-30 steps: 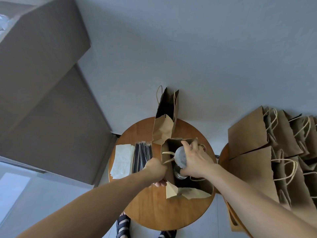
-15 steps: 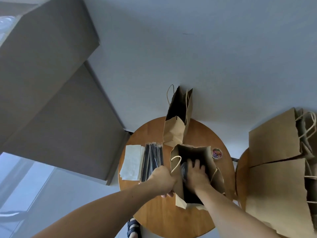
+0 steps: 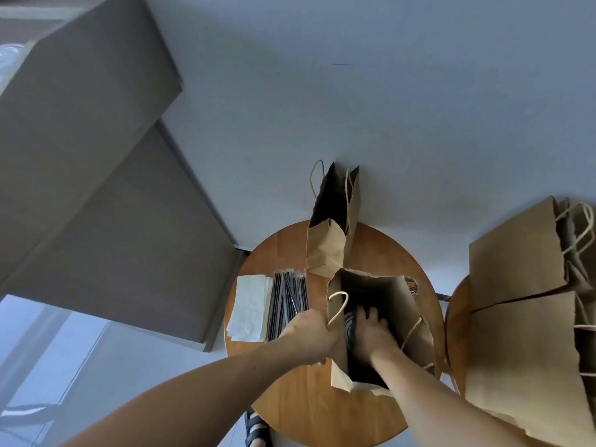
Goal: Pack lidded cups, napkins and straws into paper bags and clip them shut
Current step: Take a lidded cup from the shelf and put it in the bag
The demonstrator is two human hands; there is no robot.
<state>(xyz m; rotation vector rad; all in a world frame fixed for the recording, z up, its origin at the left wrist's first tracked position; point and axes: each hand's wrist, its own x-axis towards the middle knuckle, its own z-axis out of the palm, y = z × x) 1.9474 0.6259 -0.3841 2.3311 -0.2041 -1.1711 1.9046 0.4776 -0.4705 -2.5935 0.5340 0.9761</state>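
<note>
Rnd wood tbl, cardbd boxes, sandal

A round wooden table carried everything. On its left part lay a flat stack of white paper napkins, and just beside it, to the right, a bundle of black straws in clear wrappers. At the far edge a tall narrow brown paper bag stood upright against the wall, its mouth open. In front of it stood a wider open brown paper bag with twisted paper handles. A small round tub of colourful clips showed just behind that bag's right rim. To the right, a second round wooden table bore a pile of brown paper bags.
</note>
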